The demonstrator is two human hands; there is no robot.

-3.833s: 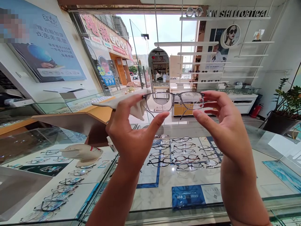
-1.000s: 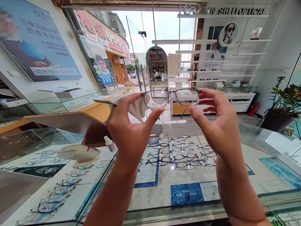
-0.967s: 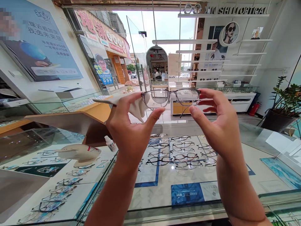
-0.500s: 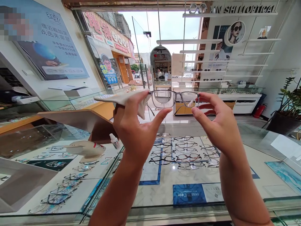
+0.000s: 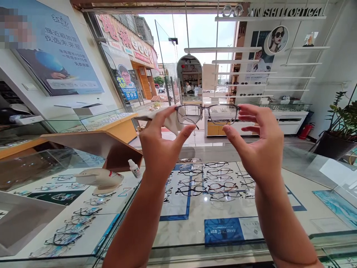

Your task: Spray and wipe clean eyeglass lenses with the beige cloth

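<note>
A pair of thin dark-rimmed eyeglasses (image 5: pixel 205 108) is held up level at chest height, lenses toward the shop window. My left hand (image 5: pixel 161 145) grips its left end near the hinge, the thumb below the lens. A pale cleaning cloth (image 5: pixel 172 122) is also in my left hand, draped behind the fingers and the left lens. My right hand (image 5: pixel 258 139) holds the right end, forefinger at the hinge and thumb just under the right lens. Parts of the temples are hidden behind the hands and cloth.
Below lies a glass display counter (image 5: pixel 181 232) with several rows of eyeglasses (image 5: pixel 192 190) and a blue-and-white card (image 5: pixel 224 230). To the left are a small white bottle (image 5: pixel 134 169), a beige dolphin-shaped object (image 5: pixel 99 178) and a curved brown panel (image 5: pixel 92 143). A potted plant (image 5: pixel 338 128) stands right.
The eyeglasses have turned and shifted slightly right, now more level. My left hand and the cloth have moved a little right, with the cloth now behind the left lens.
</note>
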